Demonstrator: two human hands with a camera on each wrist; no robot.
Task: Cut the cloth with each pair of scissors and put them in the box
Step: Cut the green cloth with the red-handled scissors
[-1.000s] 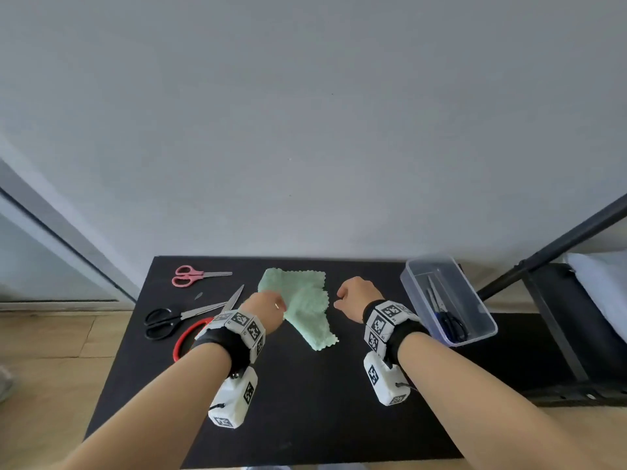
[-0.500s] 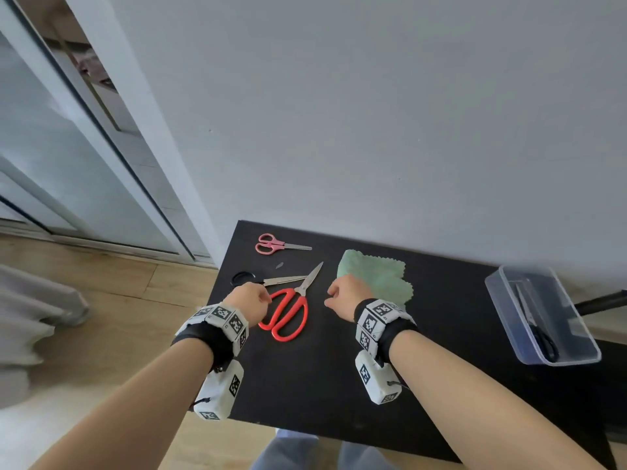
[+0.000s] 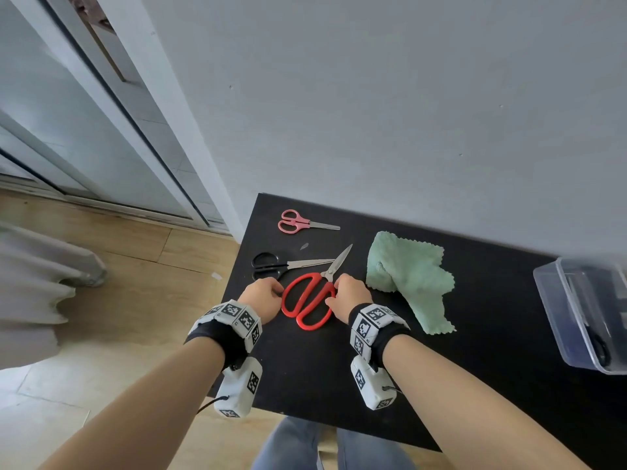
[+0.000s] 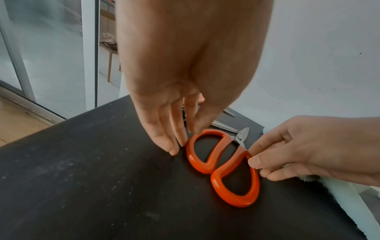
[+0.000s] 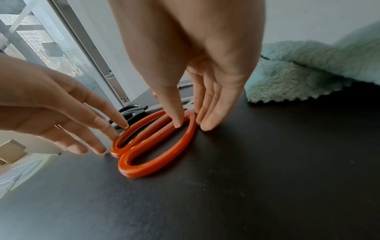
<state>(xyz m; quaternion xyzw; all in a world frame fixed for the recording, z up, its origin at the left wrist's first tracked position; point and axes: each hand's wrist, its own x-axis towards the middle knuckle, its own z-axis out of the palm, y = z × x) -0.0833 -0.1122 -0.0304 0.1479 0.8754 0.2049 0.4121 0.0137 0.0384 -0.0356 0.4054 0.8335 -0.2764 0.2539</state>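
Red-handled scissors [image 3: 314,301] [image 4: 213,168] [image 5: 144,172] lie flat on the black table [image 3: 475,368], blades pointing away toward the wall. My left hand [image 3: 279,290] [image 4: 185,139] [image 5: 98,129] touches the outside of the left handle loop with straight fingers. My right hand [image 3: 337,295] [image 4: 255,159] [image 5: 189,125] pinches the right loop, thumb on the rim and fingers outside it. The green cloth [image 3: 410,276] [image 5: 298,81] lies crumpled just right of my right hand. The clear plastic box [image 3: 576,317] stands at the far right with dark-handled scissors inside.
Black-handled scissors [image 3: 271,266] lie just beyond my left hand, their blades passing under the red pair's blades. Pink scissors [image 3: 293,222] lie near the table's back left corner. The table's left edge is close to my left wrist; a wall runs behind.
My right hand left the cloth and came to the red scissors' right handle. My left hand shifted to the left handle. The head view swung left.
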